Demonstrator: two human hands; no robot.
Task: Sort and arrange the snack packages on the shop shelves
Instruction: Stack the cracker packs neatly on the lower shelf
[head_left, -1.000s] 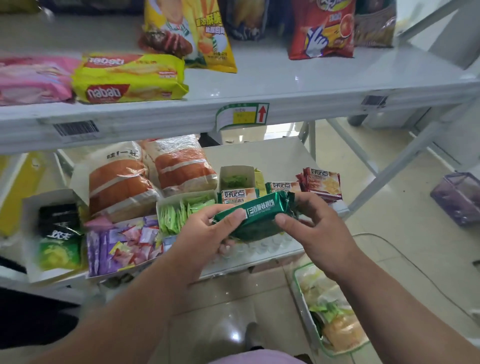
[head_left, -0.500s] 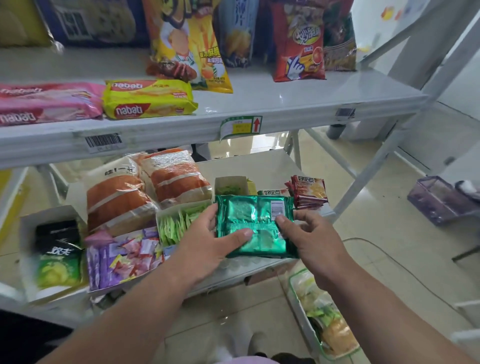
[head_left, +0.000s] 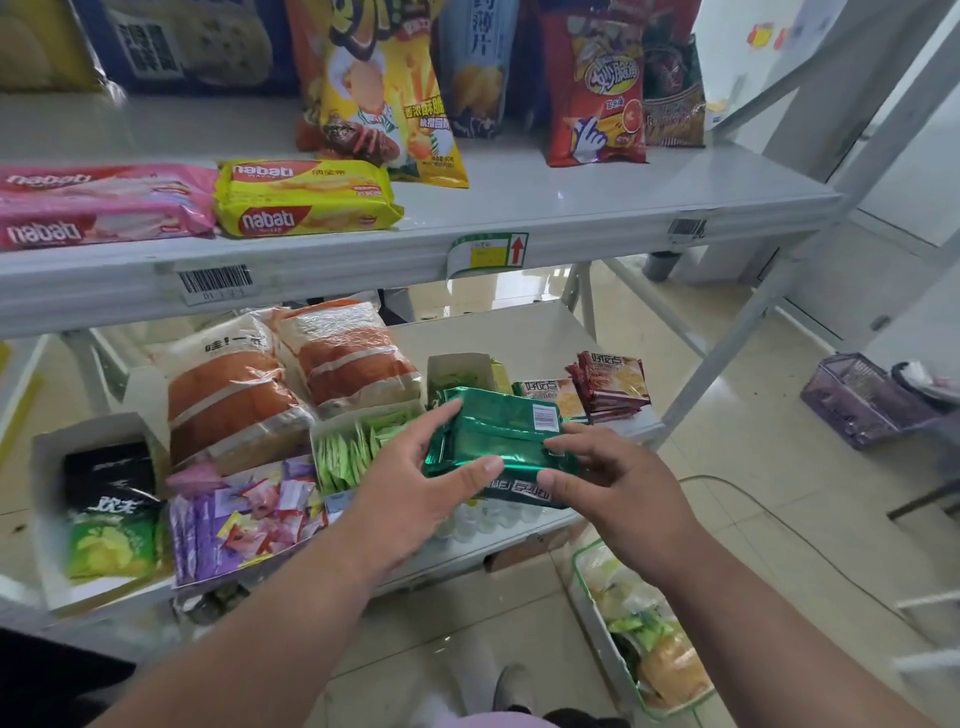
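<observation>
A shiny green snack package (head_left: 498, 436) is held over the front of the lower shelf (head_left: 519, 332), its barcode side up. My left hand (head_left: 415, 493) grips its left end, thumb on the near edge and fingers at the far corner. My right hand (head_left: 608, 483) pinches its right end between thumb and fingers. Behind it on the lower shelf lie red biscuit packs (head_left: 610, 382). To the left are a box of small green sachets (head_left: 353, 447), two bread loaves (head_left: 291, 379) and purple candy packs (head_left: 244, 509).
The upper shelf (head_left: 519, 208) carries pink and yellow wafer packs (head_left: 306, 200) and upright chip bags (head_left: 595, 88). A clear bin of snacks (head_left: 644, 639) stands on the floor at lower right. A purple basket (head_left: 867, 400) sits on the floor at far right.
The green package has been turned from its printed front to its barcode back and now tilts flatter. The camera has tipped upward, showing more of the upper shelf.
</observation>
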